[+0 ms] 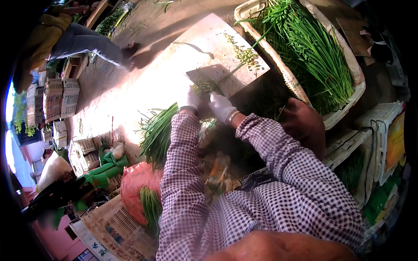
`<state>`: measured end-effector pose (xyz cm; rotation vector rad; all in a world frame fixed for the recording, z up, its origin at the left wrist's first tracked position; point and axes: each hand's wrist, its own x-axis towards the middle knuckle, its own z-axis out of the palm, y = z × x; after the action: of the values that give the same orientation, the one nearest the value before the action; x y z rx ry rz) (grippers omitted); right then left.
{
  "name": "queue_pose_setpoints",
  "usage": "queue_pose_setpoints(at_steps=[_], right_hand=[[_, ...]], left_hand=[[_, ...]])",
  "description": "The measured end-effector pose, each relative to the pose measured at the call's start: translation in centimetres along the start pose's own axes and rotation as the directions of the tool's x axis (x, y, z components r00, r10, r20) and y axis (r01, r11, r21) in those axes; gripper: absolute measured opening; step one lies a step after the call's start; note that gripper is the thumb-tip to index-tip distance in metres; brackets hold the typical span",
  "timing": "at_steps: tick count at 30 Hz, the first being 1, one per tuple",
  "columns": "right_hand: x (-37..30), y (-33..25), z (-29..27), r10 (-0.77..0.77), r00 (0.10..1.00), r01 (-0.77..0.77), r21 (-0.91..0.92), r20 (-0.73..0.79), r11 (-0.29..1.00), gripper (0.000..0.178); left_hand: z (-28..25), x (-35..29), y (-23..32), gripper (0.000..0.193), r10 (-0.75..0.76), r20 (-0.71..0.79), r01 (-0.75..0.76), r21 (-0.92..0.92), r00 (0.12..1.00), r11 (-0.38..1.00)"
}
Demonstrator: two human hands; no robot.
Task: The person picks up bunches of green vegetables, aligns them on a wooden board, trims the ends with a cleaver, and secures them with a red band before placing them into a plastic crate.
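Observation:
Both my hands wear white gloves and work close together over the near edge of a pale board. My left hand is closed round a bundle of long green stalks, whose leafy length hangs to the left of my forearm. The bundle's cut ends show just beyond my fingers, above the board. My right hand is beside those ends with its fingers closed; what they hold, if anything, I cannot make out. Small pale trimmings are scattered at the board's right side, and a loose stalk lies near them.
A big white crate full of long green stalks stands at the right. At the lower left are a pink-red bag, a smaller green bunch and a white slatted crate. A person in grey trousers is at the upper left.

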<state>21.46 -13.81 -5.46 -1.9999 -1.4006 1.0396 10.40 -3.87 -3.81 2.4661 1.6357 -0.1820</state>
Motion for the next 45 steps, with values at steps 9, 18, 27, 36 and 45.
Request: queue_pose_setpoints(at_steps=[9, 18, 27, 36, 45], right_hand=[[-5.5, 3.3, -1.5, 0.108, 0.991, -0.109, 0.014, 0.076, 0.994, 0.029], [-3.5, 2.8, -7.3, -0.07, 0.996, 0.064, -0.084, -0.06, 0.994, 0.033], [10.6, 6.3, -11.5, -0.134, 0.98, 0.075, -0.349, -0.148, 0.934, 0.023], [4.5, 10.2, -12.9, -0.58, 0.651, 0.689, -0.061, 0.49, 0.722, 0.037], [4.5, 9.4, -12.1, -0.382, 0.919, 0.304, -0.438, -0.1, 0.846, 0.033]], left_hand=[[-1.8, -1.6, 1.6, 0.106, -0.092, 0.147, 0.098, -0.03, 0.985, 0.995], [-1.9, -8.6, -3.1, 0.128, -0.1, -0.125, 0.109, 0.071, 0.987, 0.991], [-3.8, -9.7, -5.0, 0.082, -0.163, -0.256, 0.083, -0.295, 0.953, 0.952], [-16.0, -17.0, -4.0, 0.069, 0.053, -0.123, -0.132, -0.957, 0.991, 0.257], [-12.7, -19.5, 1.2, 0.069, 0.231, -0.147, -0.095, -0.97, 0.962, -0.222]])
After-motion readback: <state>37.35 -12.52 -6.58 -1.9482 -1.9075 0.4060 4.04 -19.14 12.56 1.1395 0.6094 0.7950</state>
